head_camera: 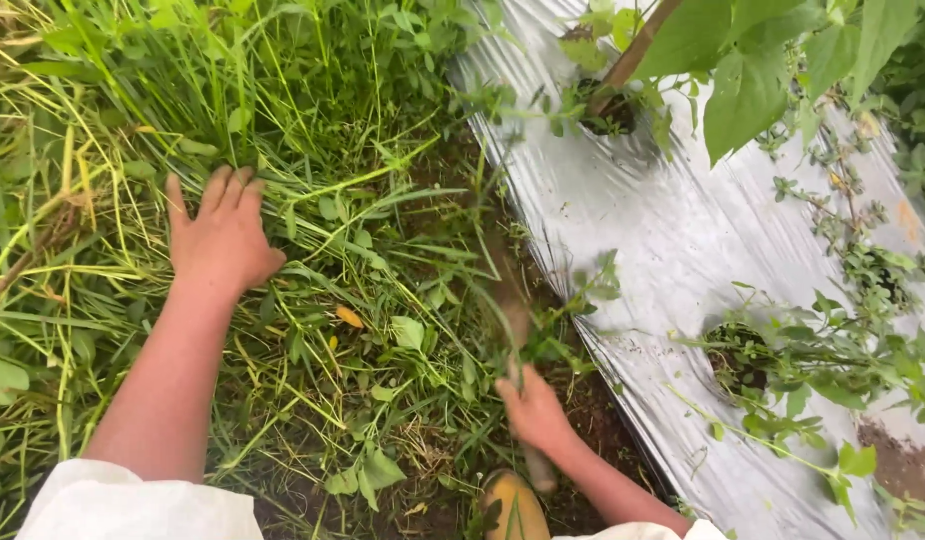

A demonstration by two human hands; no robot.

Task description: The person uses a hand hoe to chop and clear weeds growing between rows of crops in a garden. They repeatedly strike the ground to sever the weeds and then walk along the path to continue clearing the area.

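Ground: outdoor garden bed; dark soil (593,415) is showing beside the right hand, with silver plastic mulch sheet (673,250) lying to its right.
Growth: long weeds and grass (313,130) are covering everything around the left hand.
Count: two hands; two planting holes in the sheet, each carrying a leafy plant (823,350).
Left hand (223,240): lying flat, fingers spread, pressing down the grass.
Right hand (533,410): closing around a blurred tool handle (513,310), its upper end rising above the fist; blade shape cannot be told.
Below: yellow boot toe (515,508) sitting just under the right hand.
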